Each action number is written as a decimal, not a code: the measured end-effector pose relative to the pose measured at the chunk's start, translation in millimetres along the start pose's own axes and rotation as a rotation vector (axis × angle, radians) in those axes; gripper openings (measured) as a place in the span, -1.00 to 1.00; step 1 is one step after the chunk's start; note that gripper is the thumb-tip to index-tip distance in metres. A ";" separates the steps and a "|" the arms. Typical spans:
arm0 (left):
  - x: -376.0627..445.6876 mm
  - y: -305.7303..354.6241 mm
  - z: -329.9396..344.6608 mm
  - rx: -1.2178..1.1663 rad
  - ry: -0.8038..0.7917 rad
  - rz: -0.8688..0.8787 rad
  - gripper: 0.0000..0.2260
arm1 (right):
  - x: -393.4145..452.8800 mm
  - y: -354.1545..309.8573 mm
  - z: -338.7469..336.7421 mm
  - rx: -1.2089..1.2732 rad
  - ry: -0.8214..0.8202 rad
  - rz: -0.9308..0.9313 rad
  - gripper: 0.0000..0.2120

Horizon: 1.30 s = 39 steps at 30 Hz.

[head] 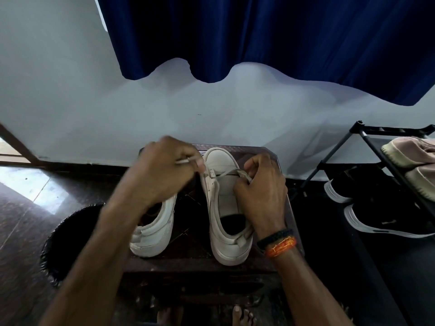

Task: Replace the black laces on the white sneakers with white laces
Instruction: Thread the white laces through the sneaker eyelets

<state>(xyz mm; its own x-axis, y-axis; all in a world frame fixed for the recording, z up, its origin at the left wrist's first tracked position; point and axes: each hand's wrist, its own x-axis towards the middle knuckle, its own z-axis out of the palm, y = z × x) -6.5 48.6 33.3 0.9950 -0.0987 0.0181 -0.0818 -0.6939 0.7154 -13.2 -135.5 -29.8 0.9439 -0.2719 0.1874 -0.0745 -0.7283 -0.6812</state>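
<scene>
White lace [227,172] crosses the lowest eyelets of the right sneaker [227,208], which stands toe toward 12 on the counter [284,203]. Left hand [164,170] pinches the lace end at the sneaker's 10 o'clock; right hand [261,191] pinches the other end at 2. Second sneaker [153,234] sits at 9, partly under the left arm. Bin [58,245] beyond, at 8. Shoe rack [367,142] at 3.

Both hands [164,170] [259,191] pinch white lace [226,173] across right sneaker [226,208]; stool [286,208] beneath
</scene>
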 end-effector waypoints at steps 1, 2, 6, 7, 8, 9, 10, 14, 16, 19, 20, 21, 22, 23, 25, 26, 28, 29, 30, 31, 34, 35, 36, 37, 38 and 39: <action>-3.0 1.6 -10.1 -0.114 0.025 -0.012 -0.75 | 0.3 -0.1 0.1 0.006 0.000 0.002 -0.77; -4.8 2.7 -20.3 -0.256 0.061 -0.010 -0.73 | 0.5 -0.5 0.2 0.012 0.001 0.005 -0.79; -2.4 -11.4 -48.3 -0.803 0.167 0.093 -0.82 | 1.6 -0.5 2.1 0.009 0.008 0.019 -0.79; -0.9 -15.5 -51.0 -0.976 0.129 0.091 -0.87 | 1.8 -0.3 2.7 0.006 0.013 0.016 -0.79; 0.2 -18.4 -51.2 -1.141 0.062 0.075 -0.90 | 1.8 -0.4 3.0 0.006 0.015 0.012 -0.79; 0.0 -17.6 -48.7 -1.267 -0.010 0.044 -0.90 | 1.8 -0.1 2.9 0.009 0.014 0.009 -0.80; -0.4 -15.4 -44.0 -1.327 -0.058 -0.005 -0.86 | 2.1 0.3 2.7 0.013 0.011 0.005 -0.79; 1.8 -1.4 -11.2 -0.813 -0.028 -0.106 -0.80 | 3.0 1.4 3.4 0.012 0.004 -0.006 -0.80; 5.6 -5.3 7.7 -0.274 0.018 -0.042 -0.84 | 3.6 1.2 4.0 0.013 0.005 -0.006 -0.79; 9.0 -14.7 29.3 0.208 -0.004 0.051 -0.82 | 3.1 1.4 5.0 0.010 0.007 -0.012 -0.79; 9.8 -14.6 33.9 0.272 -0.015 0.045 -0.86 | 3.0 1.6 5.4 0.011 0.008 -0.015 -0.79; 9.7 -12.5 37.6 0.329 -0.015 0.032 -0.88 | 2.8 2.2 5.6 0.012 0.010 -0.019 -0.80; 10.3 -12.1 40.8 0.393 -0.007 0.019 -0.87 | 2.7 2.4 5.8 0.015 0.013 -0.024 -0.80; 10.1 -10.8 43.0 0.442 0.007 0.012 -0.86 | 2.7 2.7 6.2 0.015 0.015 -0.028 -0.80; 9.2 -8.6 44.9 0.460 0.030 0.005 -0.87 | 2.7 2.5 5.8 0.005 0.017 -0.025 -0.80; 9.0 -8.3 44.5 0.418 0.032 0.012 -0.90 | 2.8 2.4 5.5 -0.006 0.015 -0.020 -0.79; 9.3 -8.6 39.7 0.272 0.024 0.034 -0.92 | 3.1 2.0 5.2 -0.027 0.008 -0.011 -0.78; 9.8 -8.7 34.4 0.186 0.019 0.031 -0.88 | 3.5 2.0 5.3 -0.036 0.003 -0.010 -0.77; 10.2 -7.1 27.0 0.089 0.032 0.017 -0.84 | 3.9 2.0 5.3 -0.044 -0.003 -0.010 -0.76; 9.7 -5.1 17.2 -0.024 0.056 -0.019 -0.80 | 4.6 2.1 5.5 -0.048 -0.009 -0.013 -0.76; 7.6 -5.6 -11.8 -0.498 0.204 -0.103 -0.82 | 5.3 2.3 6.2 -0.042 -0.019 -0.019 -0.75; 7.7 -7.7 -18.9 -0.638 0.257 -0.114 -0.83 | 5.3 2.6 6.7 -0.042 -0.016 -0.019 -0.75; 7.9 -9.7 -22.6 -0.737 0.273 -0.135 -0.82 | 5.3 2.8 7.5 -0.046 -0.011 -0.022 -0.76; 6.5 -10.3 -23.2 -0.824 0.227 -0.147 -0.79 | 5.5 3.1 8.2 -0.048 -0.005 -0.027 -0.76; 5.3 -9.9 -21.3 -0.910 0.127 -0.154 -0.77 | 5.6 3.1 8.6 -0.049 -0.003 -0.030 -0.76; 4.6 -9.4 -17.6 -0.998 0.002 -0.150 -0.77 | 5.9 3.2 8.8 -0.049 -0.005 -0.031 -0.75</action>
<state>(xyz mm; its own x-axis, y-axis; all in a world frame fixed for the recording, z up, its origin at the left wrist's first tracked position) -0.2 67.2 38.9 0.9912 -0.0573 -0.1193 0.1290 0.2153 0.9680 -5.0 -133.9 -37.1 0.9474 -0.2459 0.2046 -0.0609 -0.7665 -0.6394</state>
